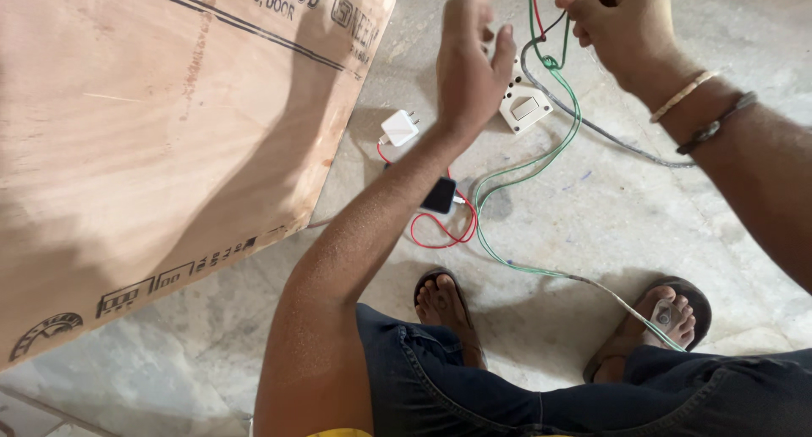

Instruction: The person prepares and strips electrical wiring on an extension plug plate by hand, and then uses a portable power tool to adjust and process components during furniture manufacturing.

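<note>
Plywood sheet (161,141) lies flat on the stone floor (592,225), far left. White switch-and-socket block (524,107) sits on the floor below the hands. Green wire (541,158) loops from the right foot up to the right hand (622,27), which pinches the green and red strands near the top edge. Left hand (469,60) is open, fingers loosely spread, touching nothing. White charger (399,127) and black phone (440,195) lie close by. Best to hold the strands taut and separated, away from the charger lead.

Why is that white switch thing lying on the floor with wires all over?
The white switch box lies loose on the floor, unmounted. Green wires trail under the right foot, and the right hand grips them.
</note>
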